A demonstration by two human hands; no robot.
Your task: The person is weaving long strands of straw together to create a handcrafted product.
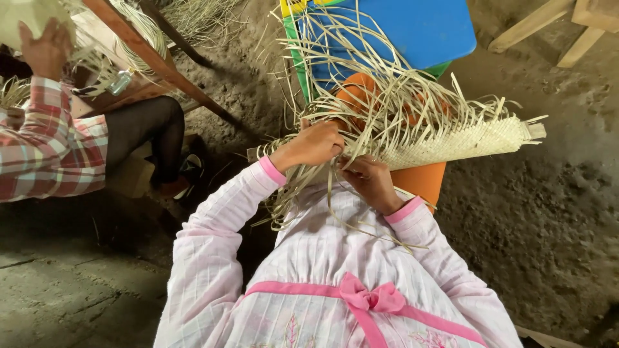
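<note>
Left hand: fingers curled down into the loose straw strips at the unwoven end of the woven straw mat. Pinched on strips, but the exact strands are hidden under the knuckles. Right hand: fingers closed around a few strips just below the mat edge, close beside the left hand; fingertips buried in straw, so I can't tell how tight the hold is.

The mat lies across the lap, the rolled, finished part running out to the right, the free strips fanning up and left. It rests over an orange stool, mostly covered. Behind it is a blue plastic panel with green and yellow edges, cut off at the top.

Count: one mat, one stool in view, two hands at work. The strips are too tangled to count.

Upper left: another person, plaid sleeve, one raised hand, with more straw, partly out of frame. Dirt floor all round.
</note>
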